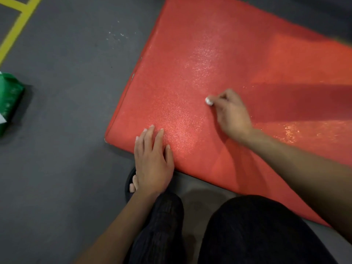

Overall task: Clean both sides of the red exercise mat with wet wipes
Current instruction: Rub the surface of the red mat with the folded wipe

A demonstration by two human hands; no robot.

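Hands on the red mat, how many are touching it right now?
2. The left hand lies flat on the mat near its close corner. The right hand is farther in, pinching a small white wipe against the surface.

The person's left hand (153,161) is lying flat, palm down, fingers straight and close together and pointing toward twelve o'clock, with its bare forearm running back toward seven o'clock. The right hand (231,115) is sitting up at about two o'clock from the left one, well apart from it, fingers curled in and pinching something small and white at the fingertips, too small to make out; its forearm is stretching away toward four o'clock. Both knees, in dark trousers, are bending low at six o'clock, and bare toes are showing just beside the left wrist.
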